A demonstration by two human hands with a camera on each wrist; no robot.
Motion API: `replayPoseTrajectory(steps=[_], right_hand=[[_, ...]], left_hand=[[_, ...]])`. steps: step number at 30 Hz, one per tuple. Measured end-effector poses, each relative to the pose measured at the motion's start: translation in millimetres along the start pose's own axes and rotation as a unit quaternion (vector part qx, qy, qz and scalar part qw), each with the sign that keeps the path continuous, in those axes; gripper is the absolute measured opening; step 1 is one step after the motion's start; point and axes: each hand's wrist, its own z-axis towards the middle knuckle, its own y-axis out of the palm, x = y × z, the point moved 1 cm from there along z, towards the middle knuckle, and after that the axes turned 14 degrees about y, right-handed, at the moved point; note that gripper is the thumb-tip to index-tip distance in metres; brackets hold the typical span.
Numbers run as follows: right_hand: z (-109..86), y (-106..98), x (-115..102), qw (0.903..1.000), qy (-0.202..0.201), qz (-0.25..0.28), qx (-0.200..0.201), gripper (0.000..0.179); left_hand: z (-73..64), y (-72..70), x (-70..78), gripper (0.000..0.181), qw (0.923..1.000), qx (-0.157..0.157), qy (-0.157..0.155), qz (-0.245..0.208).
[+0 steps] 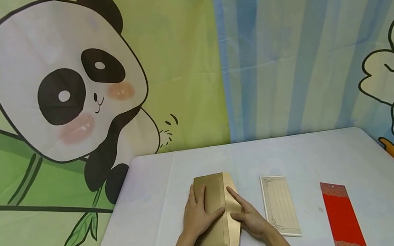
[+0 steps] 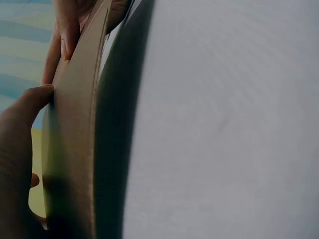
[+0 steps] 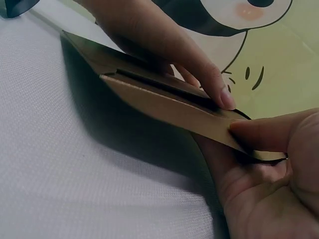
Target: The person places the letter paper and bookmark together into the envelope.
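A gold-brown paper envelope (image 1: 211,191) lies lengthwise before me, its long side flap (image 1: 235,234) folded out to the right. My left hand (image 1: 197,216) rests on the envelope's left part, fingers spread, thumb reaching toward the flap's fold. At the right edge, my right hand (image 1: 251,219) pinches the flap, the thumb above and fingers beneath, as the right wrist view shows of the flap (image 3: 164,107). That edge is raised off the table and casts a shadow. In the left wrist view the envelope (image 2: 75,124) appears edge-on beside the left thumb (image 2: 20,117).
Right of the envelope lies a cream lined card (image 1: 280,206) with ornamental corners. Farther right is a red paper strip (image 1: 343,220) with patterned ends. The white table (image 1: 166,170) meets a cartoon-printed cloth backdrop (image 1: 182,78) at the back.
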Motion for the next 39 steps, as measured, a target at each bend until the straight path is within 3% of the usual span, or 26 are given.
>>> replayPoseTrajectory(steps=[4,8,16,24,32,39], right_hand=[[-2.7,7,-7,0.9997,0.001,0.003,-0.024,0.076],[1.3,2,0,0.9994,-0.006,0.009,-0.034,0.077],[5.7,-6,10,0.9995,-0.006,0.015,-0.026,0.078],[4.3,-6,10,0.9995,-0.014,0.008,-0.027,0.08],[4.3,-6,10,0.9998,-0.011,-0.015,0.003,0.08],[4.4,-6,11,0.9993,-0.004,-0.027,0.025,0.081]], left_hand=[[-1.2,3.2,-1.3,0.105,1.0,0.002,-0.007,0.003],[-1.2,6.6,-1.1,0.109,0.9999,0.0,-0.013,0.006],[-4.6,11.5,-4.2,0.106,1.0,0.004,-0.007,-0.003],[-7.7,11.8,-4.8,0.099,0.9991,0.034,-0.008,-0.023],[-7.3,11.6,-4.6,0.094,0.9973,0.066,0.031,-0.001],[-3.8,9.4,1.8,0.091,0.9952,0.065,0.059,0.044]])
